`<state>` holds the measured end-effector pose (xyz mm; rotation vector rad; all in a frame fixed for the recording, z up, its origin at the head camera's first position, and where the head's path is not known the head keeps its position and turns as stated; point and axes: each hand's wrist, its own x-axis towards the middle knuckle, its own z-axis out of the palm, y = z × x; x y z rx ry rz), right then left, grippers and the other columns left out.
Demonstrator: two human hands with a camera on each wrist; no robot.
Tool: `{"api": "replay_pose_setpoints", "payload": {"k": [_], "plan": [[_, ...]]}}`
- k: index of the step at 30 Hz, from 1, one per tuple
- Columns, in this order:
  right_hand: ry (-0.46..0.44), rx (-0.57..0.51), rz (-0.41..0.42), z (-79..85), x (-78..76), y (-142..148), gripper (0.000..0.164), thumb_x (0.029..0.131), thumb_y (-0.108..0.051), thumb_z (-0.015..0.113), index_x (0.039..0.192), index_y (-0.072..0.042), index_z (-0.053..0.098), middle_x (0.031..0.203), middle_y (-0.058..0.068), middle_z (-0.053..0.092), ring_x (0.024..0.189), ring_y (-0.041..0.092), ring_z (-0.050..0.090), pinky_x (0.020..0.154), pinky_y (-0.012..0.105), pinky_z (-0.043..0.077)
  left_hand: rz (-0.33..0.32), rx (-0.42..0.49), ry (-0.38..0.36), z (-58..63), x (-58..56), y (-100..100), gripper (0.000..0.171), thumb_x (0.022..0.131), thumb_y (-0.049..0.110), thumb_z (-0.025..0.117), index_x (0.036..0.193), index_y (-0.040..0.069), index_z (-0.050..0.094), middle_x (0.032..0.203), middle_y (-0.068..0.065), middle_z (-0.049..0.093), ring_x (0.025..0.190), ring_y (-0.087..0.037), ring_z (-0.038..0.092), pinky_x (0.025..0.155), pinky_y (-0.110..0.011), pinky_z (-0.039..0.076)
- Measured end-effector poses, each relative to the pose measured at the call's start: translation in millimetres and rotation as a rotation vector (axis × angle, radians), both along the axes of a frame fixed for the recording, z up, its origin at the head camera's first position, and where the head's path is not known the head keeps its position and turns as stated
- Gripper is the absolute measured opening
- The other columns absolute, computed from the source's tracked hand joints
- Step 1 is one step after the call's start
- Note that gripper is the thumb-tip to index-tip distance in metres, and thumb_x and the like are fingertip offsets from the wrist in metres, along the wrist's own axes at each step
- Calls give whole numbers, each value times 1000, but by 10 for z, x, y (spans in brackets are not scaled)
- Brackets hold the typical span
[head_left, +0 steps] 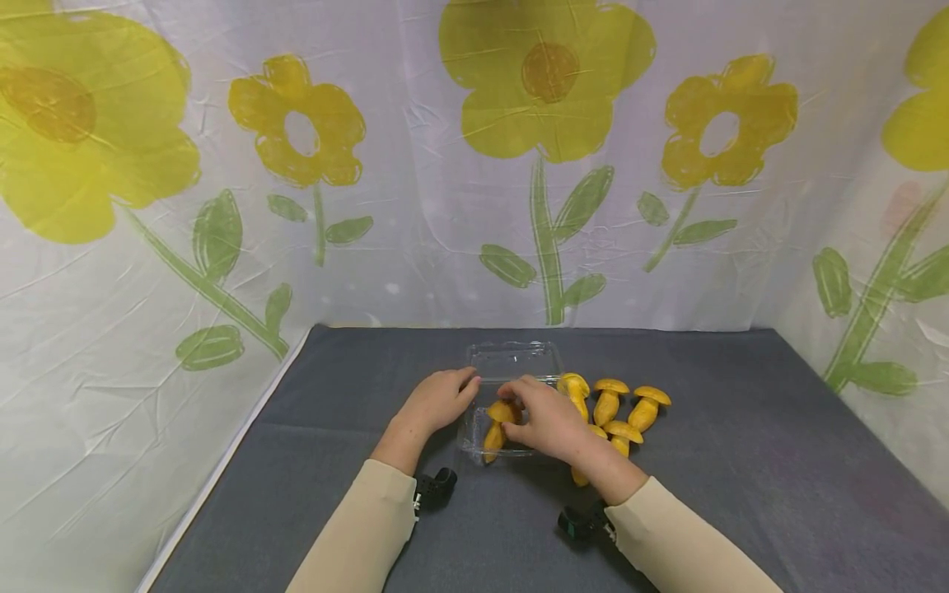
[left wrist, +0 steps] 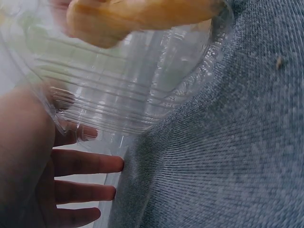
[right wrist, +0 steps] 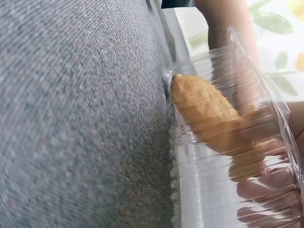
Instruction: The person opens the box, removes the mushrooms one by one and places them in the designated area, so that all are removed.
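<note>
A clear plastic clamshell box (head_left: 465, 441) stands on the cloth with its lid (head_left: 515, 361) folded back, away from me. My right hand (head_left: 544, 416) reaches over the box and holds a yellow-orange mushroom (head_left: 493, 436) by its cap, with the stem pointing towards me. Through the ribbed wall in the right wrist view, thumb and fingers show around that mushroom (right wrist: 202, 107). At the left side of the box, my left hand (head_left: 441, 399) pinches the rim between thumb and forefinger. Its other fingers (left wrist: 85, 163) stretch out straight below the rim in the left wrist view.
Right of the box lie several more yellow mushrooms, among them one at the far right (head_left: 647, 408) and one beside it (head_left: 608, 402). My right forearm partly covers the nearest ones. Dark grey cloth (head_left: 741, 494) covers the table. A flower-printed curtain (head_left: 415, 206) surrounds it.
</note>
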<state>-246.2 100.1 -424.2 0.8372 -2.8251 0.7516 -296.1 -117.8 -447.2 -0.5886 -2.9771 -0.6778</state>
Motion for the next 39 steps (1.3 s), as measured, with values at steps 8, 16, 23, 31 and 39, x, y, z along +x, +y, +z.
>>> {"api": "replay_pose_setpoints", "payload": {"k": [8,16,23,31,39], "plan": [[-28,25,31,132,11,95,38,87,-25,83,119,-9,71,104,-1,57,86,15,59,72,31,53,6,-11,-5,1,-9,9,50,111,36,45,150,5,54,145,-14,59,130,-34,58,108,-52,47],[-54,30,41,326,54,218,40,89,-23,83,124,-9,70,115,1,67,97,16,65,80,34,57,2,-11,0,6,1,7,51,111,37,44,151,5,53,146,-13,58,131,-34,57,110,-52,46],[-60,34,32,480,85,342,37,92,-24,80,126,-11,72,116,1,67,91,13,60,74,32,53,-3,-15,9,15,16,0,50,111,36,45,150,4,53,146,-14,58,132,-34,56,110,-51,45],[-234,10,-23,688,76,558,42,91,-28,81,127,-9,70,112,2,68,84,13,62,71,33,56,-9,-3,23,6,19,1,50,111,34,46,150,3,53,148,-15,56,134,-34,55,112,-51,44],[-365,41,-56,853,87,833,46,91,-32,80,127,-5,69,116,4,67,98,20,63,81,39,57,-2,1,20,14,29,-1,50,111,34,46,150,2,53,148,-15,55,134,-34,54,112,-51,44]]}}
